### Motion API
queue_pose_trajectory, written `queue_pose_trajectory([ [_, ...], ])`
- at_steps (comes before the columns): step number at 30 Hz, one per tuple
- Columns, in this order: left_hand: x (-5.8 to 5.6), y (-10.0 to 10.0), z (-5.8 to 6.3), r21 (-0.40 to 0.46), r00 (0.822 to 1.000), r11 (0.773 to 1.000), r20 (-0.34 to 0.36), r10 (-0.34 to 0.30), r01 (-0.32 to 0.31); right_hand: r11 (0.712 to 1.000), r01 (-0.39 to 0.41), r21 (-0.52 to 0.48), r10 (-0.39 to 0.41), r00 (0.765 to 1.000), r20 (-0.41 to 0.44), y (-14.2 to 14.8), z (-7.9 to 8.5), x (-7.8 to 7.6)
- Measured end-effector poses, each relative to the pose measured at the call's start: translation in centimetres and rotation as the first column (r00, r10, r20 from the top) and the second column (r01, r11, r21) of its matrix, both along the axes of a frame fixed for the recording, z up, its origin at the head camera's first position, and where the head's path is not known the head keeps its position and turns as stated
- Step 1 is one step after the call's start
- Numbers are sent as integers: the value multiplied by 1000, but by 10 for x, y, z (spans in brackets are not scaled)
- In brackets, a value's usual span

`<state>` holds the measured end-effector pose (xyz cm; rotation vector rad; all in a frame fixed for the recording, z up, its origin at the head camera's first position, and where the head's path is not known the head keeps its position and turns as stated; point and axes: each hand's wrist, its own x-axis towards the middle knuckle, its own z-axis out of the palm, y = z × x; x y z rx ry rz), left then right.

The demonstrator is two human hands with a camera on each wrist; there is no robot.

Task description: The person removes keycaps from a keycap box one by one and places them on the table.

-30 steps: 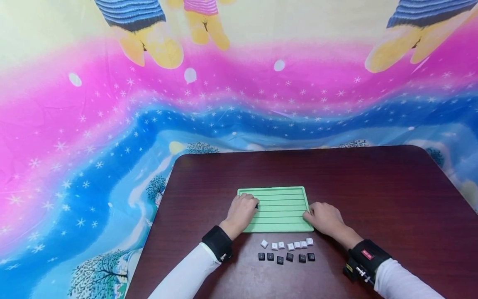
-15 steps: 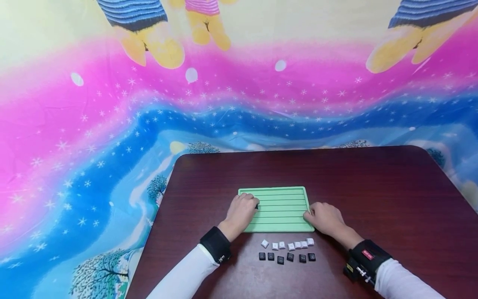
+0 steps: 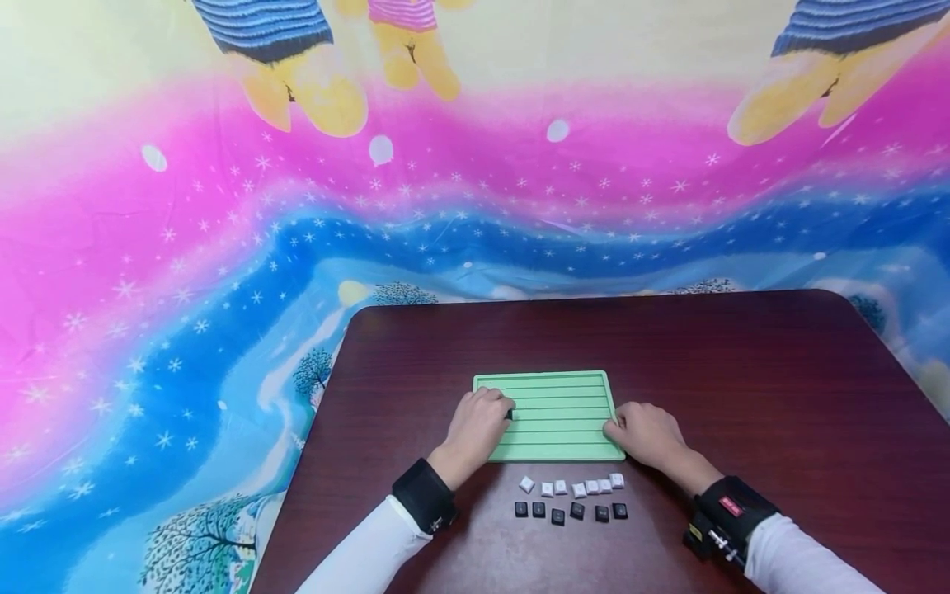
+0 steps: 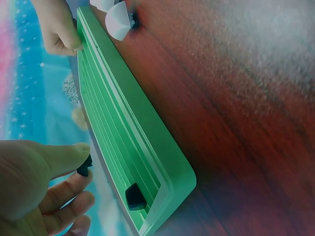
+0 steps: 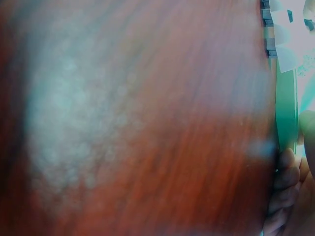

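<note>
My left hand [image 3: 478,421] is over the left part of a shallow green tray [image 3: 562,419] with ridges running across it. Its thumb and index finger pinch a small black keycap [image 4: 84,166], held just above the tray in the left wrist view. A second black keycap [image 4: 135,197] sits inside the tray near one corner; the left hand hides it in the head view. At the tray's right edge, my right hand [image 3: 649,433] grips the rim, with fingers [image 5: 288,177] curled against the side in the right wrist view.
In front of the tray lies an uneven row of several white keycaps [image 3: 579,489]. Nearer the person runs a row of several black keycaps [image 3: 576,511]. All rest on a dark red-brown table [image 3: 712,355], with a printed cloth backdrop [image 3: 475,181] behind it.
My left hand and wrist have shifted slightly toward the person, the pinched keycap moving with them. The right hand stays on the tray, and the loose keycaps have not moved.
</note>
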<state>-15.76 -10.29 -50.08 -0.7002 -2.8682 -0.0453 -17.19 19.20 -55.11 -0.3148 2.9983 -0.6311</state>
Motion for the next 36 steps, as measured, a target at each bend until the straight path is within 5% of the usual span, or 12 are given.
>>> queue_pose_trajectory([
  [36,26,-7,0,61,1000,998,3,-15,15,1000,5,-14,-5,1000,-8,0,1,0],
])
